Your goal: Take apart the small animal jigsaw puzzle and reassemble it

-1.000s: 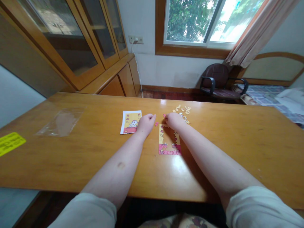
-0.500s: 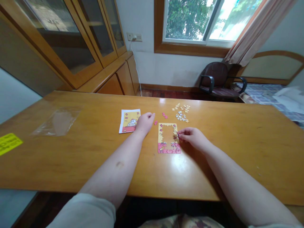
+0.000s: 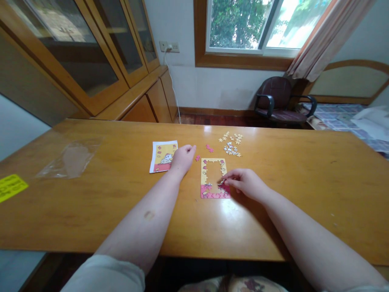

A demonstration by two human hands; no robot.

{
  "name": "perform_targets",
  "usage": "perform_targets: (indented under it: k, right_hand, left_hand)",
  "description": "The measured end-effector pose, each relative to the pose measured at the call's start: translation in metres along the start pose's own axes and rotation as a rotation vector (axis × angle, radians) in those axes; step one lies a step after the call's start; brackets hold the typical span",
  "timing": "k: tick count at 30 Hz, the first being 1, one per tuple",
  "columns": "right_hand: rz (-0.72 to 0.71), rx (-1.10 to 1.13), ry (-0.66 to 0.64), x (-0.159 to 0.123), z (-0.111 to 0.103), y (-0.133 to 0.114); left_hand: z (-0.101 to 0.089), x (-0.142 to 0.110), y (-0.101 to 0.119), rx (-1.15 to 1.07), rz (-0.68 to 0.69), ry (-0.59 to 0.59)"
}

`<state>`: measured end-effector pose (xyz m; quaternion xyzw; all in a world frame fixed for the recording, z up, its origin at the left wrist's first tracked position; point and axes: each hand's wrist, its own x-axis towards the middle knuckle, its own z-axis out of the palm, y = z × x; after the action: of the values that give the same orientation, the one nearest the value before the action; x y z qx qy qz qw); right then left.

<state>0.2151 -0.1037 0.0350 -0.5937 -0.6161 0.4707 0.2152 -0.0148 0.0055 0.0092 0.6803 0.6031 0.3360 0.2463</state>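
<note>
A partly assembled jigsaw puzzle [image 3: 204, 174] lies on the table, its yellow and pink border framing an open middle. At its lower right inner edge, my right hand [image 3: 243, 180] pinches a small puzzle piece [image 3: 221, 183], mostly covered by the fingertips. My left hand [image 3: 182, 158] is closed and rests left of the puzzle, over the right edge of a picture card [image 3: 161, 156] with a white cartoon animal. Nothing shows in its fingers. Loose pink pieces [image 3: 209, 148] and another pink piece [image 3: 197, 158] lie between the left hand and the puzzle's top.
Past the puzzle are loose yellow pieces [image 3: 238, 138] and a heap of whitish pieces [image 3: 231, 150]. A clear plastic bag [image 3: 73, 160] and a yellow label [image 3: 12, 187] lie at the left of the wooden table [image 3: 121, 134]. Beyond stand a glass-door cabinet [image 3: 130, 87] and an armchair [image 3: 276, 99].
My right hand has moved slightly left and down, from the puzzle's right border to its lower right inner edge, with the piece in its fingers. The left hand stays by the card.
</note>
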Motion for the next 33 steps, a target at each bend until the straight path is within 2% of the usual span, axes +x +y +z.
perform_targets:
  k: [4,7,11,13,24,33]
  right_hand:
    - [-0.061,-0.003,0.025,0.0,0.011,0.001]
    - [-0.138,-0.092,0.059,0.002,0.021,0.003]
    - [-0.392,-0.24,0.135,0.007,0.028,0.009]
    - [-0.472,-0.257,0.164,0.009,0.03,0.013]
    - [-0.508,-0.336,0.194,0.011,0.03,0.019]
    - [-0.483,-0.387,0.193,0.01,0.031,0.018]
  left_hand:
    - [0.002,0.001,-0.002,0.002,0.006,0.01]
    - [0.002,0.001,-0.002,-0.001,0.004,0.006]
    - [0.001,0.0,0.001,-0.012,-0.002,-0.001]
    - [0.001,0.0,0.001,-0.01,-0.001,-0.001]
    - [0.0,0.0,0.0,-0.001,0.001,0.001]
    - [0.003,0.001,-0.002,0.004,0.01,0.005]
